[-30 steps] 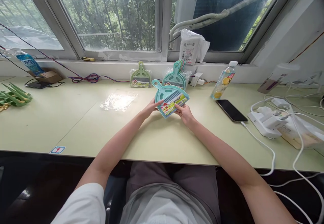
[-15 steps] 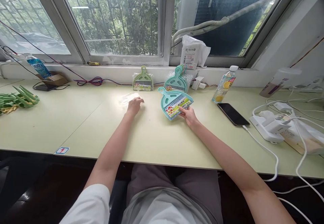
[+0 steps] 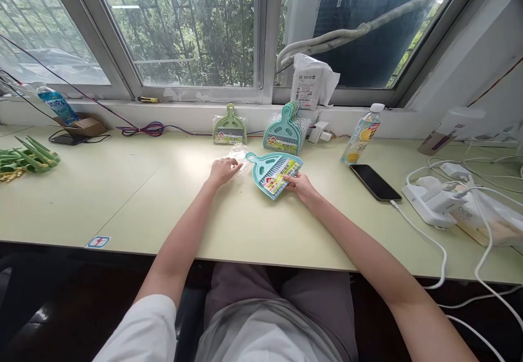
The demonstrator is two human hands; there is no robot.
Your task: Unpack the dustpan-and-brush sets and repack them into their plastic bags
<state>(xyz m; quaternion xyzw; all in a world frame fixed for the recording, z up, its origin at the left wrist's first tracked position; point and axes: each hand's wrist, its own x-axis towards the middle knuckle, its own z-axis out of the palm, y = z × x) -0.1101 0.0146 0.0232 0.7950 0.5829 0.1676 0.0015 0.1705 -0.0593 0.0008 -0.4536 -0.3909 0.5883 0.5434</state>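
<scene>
We are gripping the blue dustpan (image 3: 265,169) in our right hand (image 3: 301,184), while our left hand (image 3: 224,170), its grip unclear, is sitting beside the clear plastic (image 3: 244,161).

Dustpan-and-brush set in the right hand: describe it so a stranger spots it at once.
Below the windows, over the pale tabletop, find the right hand. It grips the light-blue dustpan-and-brush set, handle pointing left. Unlike the upright sets behind, this one is tilted.

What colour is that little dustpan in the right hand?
The dustpan is light turquoise; it shows in the head view.
</scene>
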